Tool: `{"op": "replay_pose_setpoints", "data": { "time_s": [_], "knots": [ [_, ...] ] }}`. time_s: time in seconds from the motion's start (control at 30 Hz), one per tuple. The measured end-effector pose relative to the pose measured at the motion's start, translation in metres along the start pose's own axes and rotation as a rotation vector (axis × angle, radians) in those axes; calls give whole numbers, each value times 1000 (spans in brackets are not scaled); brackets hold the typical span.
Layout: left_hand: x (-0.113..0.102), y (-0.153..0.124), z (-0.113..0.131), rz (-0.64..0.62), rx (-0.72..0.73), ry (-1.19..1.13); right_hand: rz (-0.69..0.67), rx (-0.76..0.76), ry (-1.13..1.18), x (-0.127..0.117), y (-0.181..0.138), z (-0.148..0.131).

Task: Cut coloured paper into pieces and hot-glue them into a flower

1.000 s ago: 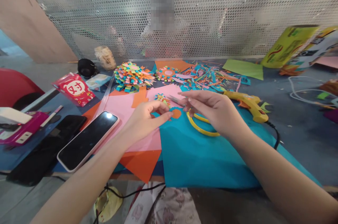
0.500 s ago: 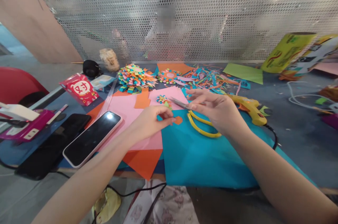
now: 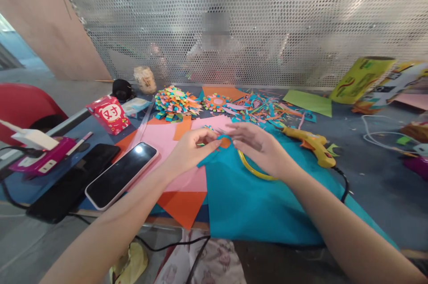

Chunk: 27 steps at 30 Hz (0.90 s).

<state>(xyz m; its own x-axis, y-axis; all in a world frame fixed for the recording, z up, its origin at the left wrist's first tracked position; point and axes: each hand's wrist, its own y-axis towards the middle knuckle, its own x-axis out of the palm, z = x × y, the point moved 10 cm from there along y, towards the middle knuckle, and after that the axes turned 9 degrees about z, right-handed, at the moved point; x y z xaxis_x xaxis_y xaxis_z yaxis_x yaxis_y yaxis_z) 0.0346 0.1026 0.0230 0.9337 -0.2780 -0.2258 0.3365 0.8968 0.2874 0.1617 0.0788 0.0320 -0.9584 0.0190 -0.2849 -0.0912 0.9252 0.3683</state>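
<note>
My left hand [image 3: 194,146] pinches a small round orange piece of paper [image 3: 225,142] between thumb and fingertips. A corner of the blue paper sheet [image 3: 254,208] seems raised below these fingers. Just right of the orange piece is my right hand [image 3: 261,146], fingers apart and stretched toward it. Scissors with yellow handles [image 3: 252,170] lie beneath the right hand, largely covered by it; their blade tips point left. A small fringed paper flower [image 3: 209,128] is partly hidden behind my left hand. Pink paper [image 3: 187,179] lies under the left wrist.
Fringed paper flowers [image 3: 175,102] and a heap of paper strips [image 3: 264,105] lie at the back. A yellow glue gun [image 3: 312,141] with a cord rests at right. Phones [image 3: 122,174], a purple power strip [image 3: 50,157] and a red packet [image 3: 109,114] are at left. Perforated metal [image 3: 267,21] stands behind.
My right hand has let go of the scissors, which now lie lower under it, and has moved left toward the orange piece. My left hand has risen slightly with that piece.
</note>
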Motion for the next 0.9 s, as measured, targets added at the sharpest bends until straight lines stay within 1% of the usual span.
{"op": "replay_pose_setpoints", "data": {
  "time_s": [0.03,0.1,0.2,0.43,0.57,0.73,0.9],
  "knots": [
    [0,0,1,0,14,10,-25,17,-11,6,-1,3],
    [2,-2,0,-8,26,46,-31,39,-34,11,-3,6],
    [5,-5,-3,-24,13,90,20,38,-70,8,-3,4],
    [13,-8,2,-76,9,174,30,7,-148,6,-3,-1],
    [16,-9,-2,-108,-21,205,33,63,-94,6,-3,4],
    [17,-8,-1,-118,-22,134,8,172,24,9,-1,12],
    [18,-9,-6,-130,-48,125,3,197,37,12,-3,13]
  ]
}}
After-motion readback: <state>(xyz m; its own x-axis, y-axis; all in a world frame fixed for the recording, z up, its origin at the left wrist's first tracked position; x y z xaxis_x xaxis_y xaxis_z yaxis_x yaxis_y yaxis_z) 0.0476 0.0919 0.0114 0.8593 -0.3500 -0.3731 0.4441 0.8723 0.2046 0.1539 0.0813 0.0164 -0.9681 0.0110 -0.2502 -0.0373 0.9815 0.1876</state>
